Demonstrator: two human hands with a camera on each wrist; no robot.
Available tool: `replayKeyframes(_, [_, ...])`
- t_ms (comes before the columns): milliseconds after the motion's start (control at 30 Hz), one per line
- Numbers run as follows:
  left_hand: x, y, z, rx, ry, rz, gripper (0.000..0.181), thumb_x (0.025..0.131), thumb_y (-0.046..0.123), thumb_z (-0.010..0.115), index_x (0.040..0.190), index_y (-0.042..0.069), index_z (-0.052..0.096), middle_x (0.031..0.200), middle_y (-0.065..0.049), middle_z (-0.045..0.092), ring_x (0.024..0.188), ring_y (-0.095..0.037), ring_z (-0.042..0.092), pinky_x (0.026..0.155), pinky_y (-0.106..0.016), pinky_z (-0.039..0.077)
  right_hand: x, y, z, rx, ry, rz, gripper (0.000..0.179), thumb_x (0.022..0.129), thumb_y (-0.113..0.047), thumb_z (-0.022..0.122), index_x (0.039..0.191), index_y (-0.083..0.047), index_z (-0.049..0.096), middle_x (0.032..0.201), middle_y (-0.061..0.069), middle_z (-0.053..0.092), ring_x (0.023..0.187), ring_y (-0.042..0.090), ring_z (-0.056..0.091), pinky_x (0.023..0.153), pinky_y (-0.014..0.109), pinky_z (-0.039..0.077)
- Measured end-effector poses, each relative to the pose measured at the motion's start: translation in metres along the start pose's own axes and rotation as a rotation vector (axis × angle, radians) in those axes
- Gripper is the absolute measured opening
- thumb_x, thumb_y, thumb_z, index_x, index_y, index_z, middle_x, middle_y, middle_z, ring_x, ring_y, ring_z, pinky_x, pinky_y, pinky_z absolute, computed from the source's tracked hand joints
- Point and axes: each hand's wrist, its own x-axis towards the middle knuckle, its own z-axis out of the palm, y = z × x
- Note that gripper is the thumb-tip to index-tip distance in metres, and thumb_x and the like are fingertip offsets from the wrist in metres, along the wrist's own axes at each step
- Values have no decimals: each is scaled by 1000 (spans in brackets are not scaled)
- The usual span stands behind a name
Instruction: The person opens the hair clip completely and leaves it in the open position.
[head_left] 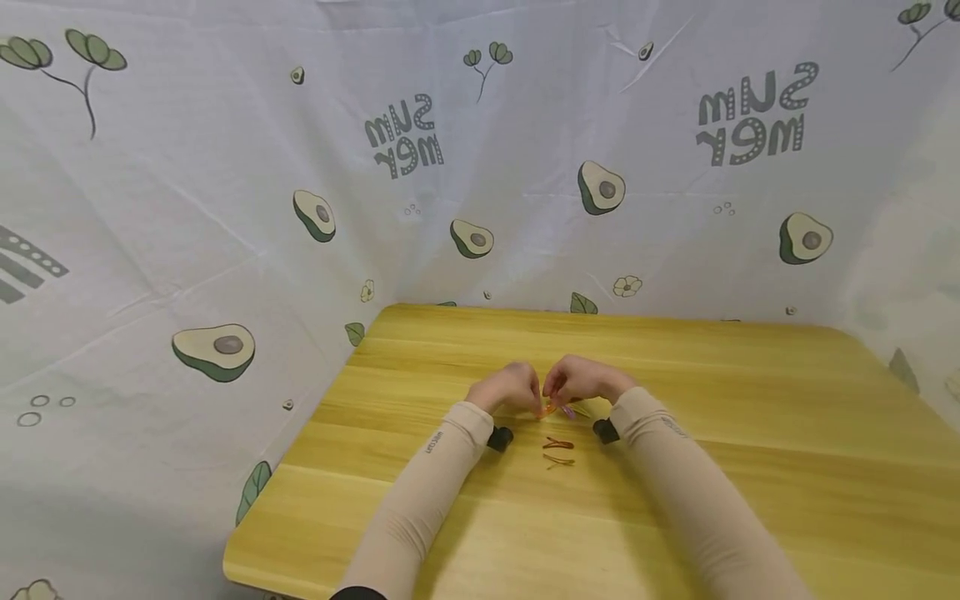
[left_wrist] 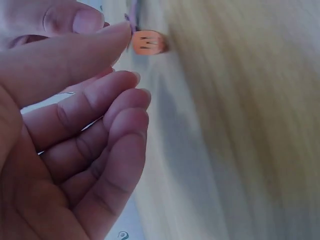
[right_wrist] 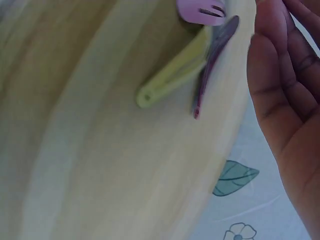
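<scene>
My left hand [head_left: 513, 388] pinches an orange hair clip [left_wrist: 146, 43] low over the table. Its slotted end sticks out past the thumb tip, and the other fingers curl below. Close against it, my right hand [head_left: 583, 380] bends down with its fingertips right at the orange clip; I cannot tell whether they grip it. Beside those fingertips are a pink-lilac hair clip [right_wrist: 197, 11], a yellow-green hair clip [right_wrist: 172, 72] and a dark purple hair clip [right_wrist: 216, 62]. In the right wrist view the right thumb and index tip are out of frame.
Two brownish-orange hair clips, an upper one [head_left: 558, 443] and a thinner one [head_left: 558, 460], lie on the wooden table [head_left: 420, 358] nearer to me, between the forearms. A white curtain [head_left: 525, 142] with avocado prints hangs behind and beside the table.
</scene>
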Motion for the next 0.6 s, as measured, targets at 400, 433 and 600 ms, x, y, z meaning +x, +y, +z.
replayKeyframes(400, [6, -3, 6, 29, -8, 47, 13, 70, 16, 75, 63, 10, 66, 55, 2, 58, 46, -6, 40, 44, -19, 36, 7, 11, 9, -75, 90, 79, 16, 76, 6, 60, 90, 0, 66, 81, 8, 66, 66, 15, 60, 65, 28, 49])
replayKeyframes(433, [6, -4, 6, 28, -14, 47, 14, 70, 15, 74, 61, 9, 65, 52, 2, 54, 44, -6, 37, 43, -19, 34, 8, 11, 10, -69, 89, 85, 16, 77, 7, 60, 89, -1, 66, 81, 8, 66, 63, 16, 60, 65, 28, 49])
replayKeyframes(600, [8, -4, 7, 10, -27, 39, 28, 72, 8, 70, 51, 9, 52, 43, 3, 31, 40, -8, 23, 39, -20, 23, 7, 11, 10, -47, 75, 90, 15, 78, 8, 58, 88, 0, 66, 81, 9, 66, 51, 18, 58, 65, 29, 50])
